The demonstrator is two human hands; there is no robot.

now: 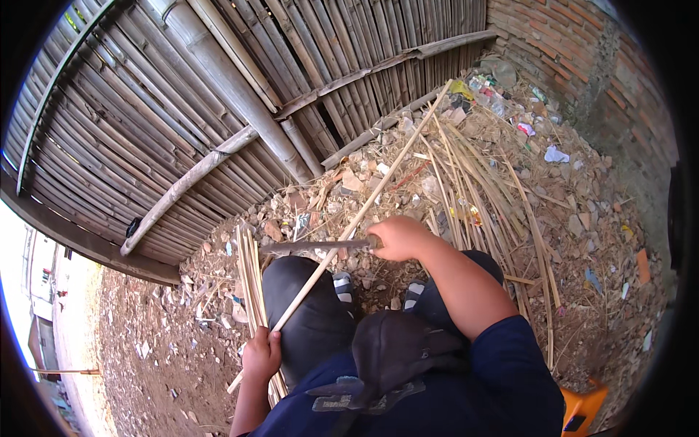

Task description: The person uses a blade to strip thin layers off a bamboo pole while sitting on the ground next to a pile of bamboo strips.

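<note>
"Judging by what lies about, how far has the work come?"

"Partway, I'd say. A pale bamboo strip (378, 189) slants across the left knee (284, 284), its far end close to the foot of the bamboo fence (138, 116). It looks to be in one piece, so I count that one as unfinished."

"And the fingers?"

"Those of the left hand (261, 354) are closed around the strip towards its lower end. The right hand (402, 238) is wrapped round the grip of a long dark blade (306, 247), which crosses the strip just beyond the knee. Whether the edge bites in, I can't tell."

"What counts as done?"

"Hard to be sure. A narrow bundle (250, 273) of slim lengths lies just beside the left knee; more loose strips (466, 164) fan out over the rubble (575, 226) on the right. Which lot is finished, the view doesn't show."

"So what's left?"

"At least the strip in hand; beyond that, I can't say."
</note>
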